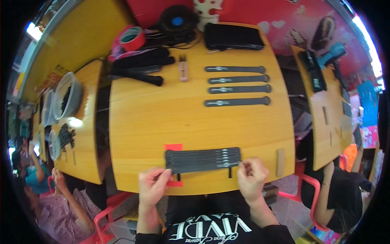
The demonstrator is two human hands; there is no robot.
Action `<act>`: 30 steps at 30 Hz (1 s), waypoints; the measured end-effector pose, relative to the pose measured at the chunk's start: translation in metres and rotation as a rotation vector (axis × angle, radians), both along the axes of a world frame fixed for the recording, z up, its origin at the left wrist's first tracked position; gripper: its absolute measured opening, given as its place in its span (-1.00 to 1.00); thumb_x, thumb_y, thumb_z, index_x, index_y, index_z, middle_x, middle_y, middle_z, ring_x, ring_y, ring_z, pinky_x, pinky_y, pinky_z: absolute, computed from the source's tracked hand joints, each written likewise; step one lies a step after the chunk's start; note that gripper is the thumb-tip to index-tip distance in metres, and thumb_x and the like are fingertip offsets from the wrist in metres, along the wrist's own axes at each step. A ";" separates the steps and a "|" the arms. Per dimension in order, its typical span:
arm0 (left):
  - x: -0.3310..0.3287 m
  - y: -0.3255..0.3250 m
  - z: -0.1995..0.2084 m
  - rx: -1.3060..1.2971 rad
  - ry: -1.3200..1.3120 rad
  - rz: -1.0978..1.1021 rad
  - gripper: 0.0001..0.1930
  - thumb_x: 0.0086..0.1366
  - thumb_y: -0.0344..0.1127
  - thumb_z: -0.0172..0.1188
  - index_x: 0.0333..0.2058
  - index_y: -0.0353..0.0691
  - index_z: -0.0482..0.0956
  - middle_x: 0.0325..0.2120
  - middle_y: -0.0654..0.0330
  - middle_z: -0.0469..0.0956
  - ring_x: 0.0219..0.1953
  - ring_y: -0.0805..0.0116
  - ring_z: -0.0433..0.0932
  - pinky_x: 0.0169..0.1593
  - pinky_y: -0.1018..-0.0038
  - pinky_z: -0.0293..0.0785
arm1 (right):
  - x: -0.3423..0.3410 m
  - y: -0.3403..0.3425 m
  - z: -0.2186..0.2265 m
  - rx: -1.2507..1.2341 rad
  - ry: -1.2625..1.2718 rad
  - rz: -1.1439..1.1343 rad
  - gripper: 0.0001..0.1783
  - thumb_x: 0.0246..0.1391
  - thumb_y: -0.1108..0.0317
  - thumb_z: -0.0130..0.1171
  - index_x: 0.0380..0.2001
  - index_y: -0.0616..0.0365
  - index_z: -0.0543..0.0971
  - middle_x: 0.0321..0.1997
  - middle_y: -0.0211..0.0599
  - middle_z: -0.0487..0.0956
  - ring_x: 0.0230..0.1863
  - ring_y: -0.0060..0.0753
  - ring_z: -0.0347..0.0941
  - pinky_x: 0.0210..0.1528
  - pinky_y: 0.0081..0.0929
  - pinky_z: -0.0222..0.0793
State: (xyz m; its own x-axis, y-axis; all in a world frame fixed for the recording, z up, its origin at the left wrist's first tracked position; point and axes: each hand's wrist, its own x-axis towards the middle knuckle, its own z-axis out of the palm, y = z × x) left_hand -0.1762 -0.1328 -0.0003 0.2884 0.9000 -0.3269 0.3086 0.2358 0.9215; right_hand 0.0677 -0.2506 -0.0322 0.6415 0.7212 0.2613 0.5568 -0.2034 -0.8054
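Several black straps [199, 159] lie side by side, edges overlapping, in a flat row near the table's front edge. My left hand [152, 186] pinches the near left corner of this row, thumb on top. At the right end, the closed fingers of my right hand [252, 175] grip the near corner. Red tape [174, 147] shows under the row's left end, and another red piece [174, 184] lies nearer me. A short dark tab [230, 173] sticks out below the straps. Farther off, several separate black straps [237, 102] lie parallel, each with a rounded right end.
Pink thread snips [183, 71] lie beyond the straps, beside dark fabric bundles [140, 65]. Behind are a tape roll [132, 38], a black fan [176, 22] and a black pouch [233, 36]. A wooden strip [280, 162] lies at right. People sit at side tables.
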 end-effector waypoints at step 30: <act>0.004 -0.002 -0.003 0.273 0.205 0.019 -0.85 0.09 -0.47 0.43 -0.41 -0.39 0.64 -0.58 0.17 0.58 -0.59 0.53 0.51 -0.51 0.59 0.40 | 0.008 -0.010 0.000 0.020 0.197 0.095 -0.83 -0.03 0.76 0.15 -0.47 0.26 0.46 -0.54 -0.40 0.40 -0.57 -0.66 0.28 -0.51 -0.66 0.16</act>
